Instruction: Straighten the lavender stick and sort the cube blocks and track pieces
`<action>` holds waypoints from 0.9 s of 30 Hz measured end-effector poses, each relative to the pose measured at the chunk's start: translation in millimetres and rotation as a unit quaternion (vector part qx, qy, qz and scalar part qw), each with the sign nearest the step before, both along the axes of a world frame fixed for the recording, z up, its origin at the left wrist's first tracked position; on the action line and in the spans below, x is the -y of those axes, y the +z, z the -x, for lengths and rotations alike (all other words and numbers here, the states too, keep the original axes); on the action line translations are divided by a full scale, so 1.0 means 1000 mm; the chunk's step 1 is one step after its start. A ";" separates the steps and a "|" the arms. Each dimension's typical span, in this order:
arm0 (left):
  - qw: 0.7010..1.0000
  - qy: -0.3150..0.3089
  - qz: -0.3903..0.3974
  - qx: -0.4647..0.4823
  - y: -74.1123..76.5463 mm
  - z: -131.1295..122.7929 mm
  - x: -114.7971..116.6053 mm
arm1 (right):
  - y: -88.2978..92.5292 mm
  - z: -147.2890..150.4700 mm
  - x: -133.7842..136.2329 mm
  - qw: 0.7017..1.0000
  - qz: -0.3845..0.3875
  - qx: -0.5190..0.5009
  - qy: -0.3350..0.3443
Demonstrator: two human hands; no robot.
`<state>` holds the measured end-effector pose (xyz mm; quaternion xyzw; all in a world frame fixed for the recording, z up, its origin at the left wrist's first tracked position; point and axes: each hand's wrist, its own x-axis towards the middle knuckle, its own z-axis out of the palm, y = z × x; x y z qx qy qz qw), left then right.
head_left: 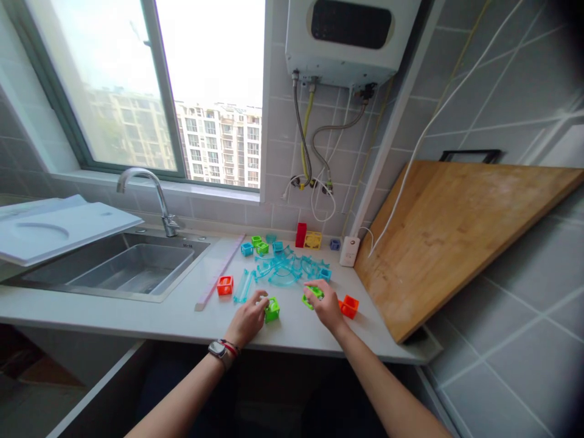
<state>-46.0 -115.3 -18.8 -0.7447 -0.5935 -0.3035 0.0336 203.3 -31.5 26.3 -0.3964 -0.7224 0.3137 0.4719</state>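
Observation:
My left hand (247, 317), a watch and red band at its wrist, is closed with its fingertips on the left side of a green open-sided toy block (272, 310) standing on the counter. In my right hand (327, 306) is another green toy block (312, 297), pinched between thumb and fingers a little to the right of the first one. Part of that block is covered by the fingers. Beside my right wrist lies an orange-red toy block (350, 307). Behind both hands spreads a pile of clear blue track pieces (285, 267).
A second orange-red block (225, 286) and a long pinkish strip (221, 274) lie to the left, near the sink (159, 291). Along the back stand a red block (301, 235), a yellow block (313, 239) and a white box (349, 251). A wooden board (456, 225) leans at the right.

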 end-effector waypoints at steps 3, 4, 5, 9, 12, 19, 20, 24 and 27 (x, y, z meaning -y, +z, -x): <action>1.000 -0.006 0.005 0.008 0.001 0.000 0.000 | -0.030 0.020 0.027 0.984 0.125 -0.118 0.039; 1.000 -0.008 0.006 0.011 0.002 0.000 0.000 | -0.038 0.025 0.031 0.981 0.140 -0.130 0.040; 1.000 -0.010 0.008 0.016 0.003 0.000 0.000 | -0.044 0.029 0.033 0.977 0.154 -0.141 0.040; 0.999 -0.010 0.008 0.040 0.008 0.001 0.002 | -0.053 0.034 0.031 0.962 0.201 -0.182 0.044; 0.997 -0.026 0.029 0.065 0.012 0.001 0.003 | -0.053 0.031 0.027 0.949 0.231 -0.208 0.059; 0.996 -0.044 0.073 0.033 0.013 0.000 -0.001 | -0.050 0.030 0.026 0.913 0.285 -0.285 0.061; 0.996 -0.043 0.072 0.031 0.013 0.000 -0.001 | -0.049 0.030 0.026 0.910 0.288 -0.291 0.057; 0.996 -0.049 0.071 0.037 0.010 0.002 0.000 | -0.048 0.031 0.026 0.904 0.287 -0.312 0.048; 0.995 -0.056 0.075 0.043 0.008 0.003 0.001 | -0.048 0.029 0.027 0.910 0.279 -0.299 0.065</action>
